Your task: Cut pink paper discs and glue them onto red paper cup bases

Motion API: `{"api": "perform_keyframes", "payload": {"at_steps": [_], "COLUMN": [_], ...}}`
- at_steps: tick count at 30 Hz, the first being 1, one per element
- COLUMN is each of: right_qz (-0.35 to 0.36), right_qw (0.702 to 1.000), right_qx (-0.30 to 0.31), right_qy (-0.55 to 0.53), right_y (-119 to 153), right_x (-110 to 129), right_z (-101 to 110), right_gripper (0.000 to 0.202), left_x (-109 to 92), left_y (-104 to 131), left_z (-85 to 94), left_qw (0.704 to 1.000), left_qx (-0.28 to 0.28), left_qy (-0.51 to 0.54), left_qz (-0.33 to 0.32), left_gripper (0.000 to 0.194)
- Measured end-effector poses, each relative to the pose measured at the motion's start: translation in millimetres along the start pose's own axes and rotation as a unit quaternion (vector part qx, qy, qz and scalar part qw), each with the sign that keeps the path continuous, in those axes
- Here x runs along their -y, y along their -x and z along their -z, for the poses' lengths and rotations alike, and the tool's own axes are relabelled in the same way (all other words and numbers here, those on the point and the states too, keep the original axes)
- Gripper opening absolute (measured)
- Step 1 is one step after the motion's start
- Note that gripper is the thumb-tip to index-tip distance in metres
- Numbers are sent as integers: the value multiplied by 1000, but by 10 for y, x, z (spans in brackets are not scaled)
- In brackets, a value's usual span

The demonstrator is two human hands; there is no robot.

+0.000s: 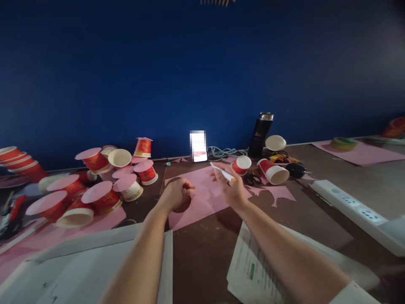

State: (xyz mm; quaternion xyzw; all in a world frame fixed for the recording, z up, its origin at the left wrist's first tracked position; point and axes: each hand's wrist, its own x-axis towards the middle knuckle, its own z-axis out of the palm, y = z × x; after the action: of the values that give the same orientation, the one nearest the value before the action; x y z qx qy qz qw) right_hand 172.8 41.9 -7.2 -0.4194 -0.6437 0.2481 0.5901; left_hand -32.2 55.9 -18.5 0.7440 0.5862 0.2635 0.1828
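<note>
My right hand holds a white pen with an orange end, just above a pink paper sheet. My left hand is over the sheet's left side, its fingers curled together. A small orange-brown bit shows at those fingertips, too small to name. Below this hand is a dark round patch; I cannot tell whether it is a hole in the paper or an object. Faint curved lines show on the pink sheet. Cut pink paper scraps lie right of my right hand.
Red paper cups, several topped with pink discs, crowd the left. A lit phone stands by the blue wall. Rightward are a black flask, scissors, a tipped cup, a power strip and a tape roll.
</note>
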Motion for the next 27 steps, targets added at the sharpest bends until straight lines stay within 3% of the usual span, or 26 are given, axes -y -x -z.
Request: {"api": "perform_keyframes", "payload": {"at_steps": [4, 10, 22, 27], "right_qz": [-106, -156, -123, -156], "right_qw": [993, 987, 991, 985], "right_qx": [30, 24, 56, 68], "right_qy": [-45, -27, -10, -2], "right_y": [28, -15, 20, 44], "right_x": [-35, -26, -103, -57], "right_z": [-85, -76, -113, -146], "right_gripper": [45, 48, 48, 50], "left_x": [-1, -69, -122, -163], "left_y": [-38, -28, -22, 2], "left_z": [-38, -62, -85, -86], "left_qw": [996, 995, 995, 995], "left_qx": [-25, -22, -24, -30], "left_qy": [87, 86, 71, 71], "left_qz": [-10, -41, -64, -67], "left_gripper": [19, 16, 17, 19]}}
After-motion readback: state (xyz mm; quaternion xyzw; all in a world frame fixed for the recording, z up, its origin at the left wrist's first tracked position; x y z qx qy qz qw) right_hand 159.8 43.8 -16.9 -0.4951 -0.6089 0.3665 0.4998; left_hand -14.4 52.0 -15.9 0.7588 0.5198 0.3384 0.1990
